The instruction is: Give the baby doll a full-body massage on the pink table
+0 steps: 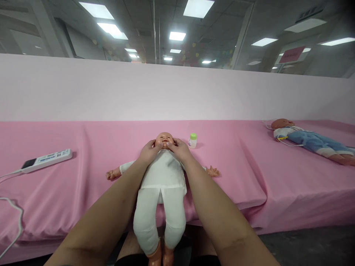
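Observation:
A baby doll in a white top and white trousers lies on its back, head away from me, its arms spread and its feet over the near edge. My left hand cups one side of its head, with the thumb by the chin. On the other side my right hand holds the head in the same way, thumb close to the mouth. The fingers of both hands are partly hidden behind the head. Just right of my right hand stands a small bottle with a green cap.
A pink sheet covers the table. At the left lies a white power strip with its cord. Far right, a second doll in blue clothes has white cords about it. A white wall with glass above stands behind.

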The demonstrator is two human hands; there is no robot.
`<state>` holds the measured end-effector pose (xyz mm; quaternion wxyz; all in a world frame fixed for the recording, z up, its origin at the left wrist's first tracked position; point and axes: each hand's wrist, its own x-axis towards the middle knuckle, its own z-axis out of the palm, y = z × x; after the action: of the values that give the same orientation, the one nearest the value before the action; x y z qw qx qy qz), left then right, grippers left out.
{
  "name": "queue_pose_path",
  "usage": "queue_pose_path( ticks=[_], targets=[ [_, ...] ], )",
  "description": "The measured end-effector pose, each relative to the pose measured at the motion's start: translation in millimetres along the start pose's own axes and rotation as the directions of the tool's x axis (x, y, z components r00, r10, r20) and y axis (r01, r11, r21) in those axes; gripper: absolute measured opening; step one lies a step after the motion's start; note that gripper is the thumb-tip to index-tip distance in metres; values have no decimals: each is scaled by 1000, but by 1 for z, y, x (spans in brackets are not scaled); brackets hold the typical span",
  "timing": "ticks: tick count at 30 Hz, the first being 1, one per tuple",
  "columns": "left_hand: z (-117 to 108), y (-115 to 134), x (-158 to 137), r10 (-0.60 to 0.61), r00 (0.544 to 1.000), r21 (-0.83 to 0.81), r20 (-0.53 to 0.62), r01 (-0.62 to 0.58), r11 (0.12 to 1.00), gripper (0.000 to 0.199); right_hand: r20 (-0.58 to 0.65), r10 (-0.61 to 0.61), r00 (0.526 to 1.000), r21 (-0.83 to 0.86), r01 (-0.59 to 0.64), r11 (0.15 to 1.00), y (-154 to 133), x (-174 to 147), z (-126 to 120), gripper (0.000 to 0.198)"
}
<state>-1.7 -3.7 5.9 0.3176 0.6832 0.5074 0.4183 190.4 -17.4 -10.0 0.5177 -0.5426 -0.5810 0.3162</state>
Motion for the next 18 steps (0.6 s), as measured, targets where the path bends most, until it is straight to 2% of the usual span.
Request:
queue_pose_path(
  ticks=[8,18],
  targets=[
    [1,-8,5,16,1000,-1,3,-16,1000,63,-1,-4,1000,4,4,1000,1,0,2,64],
    [6,-22,14,43,999,-94,11,-41,995,62,-46,33,998,-55,-35,998,-5,-5,2,64]
  ],
)
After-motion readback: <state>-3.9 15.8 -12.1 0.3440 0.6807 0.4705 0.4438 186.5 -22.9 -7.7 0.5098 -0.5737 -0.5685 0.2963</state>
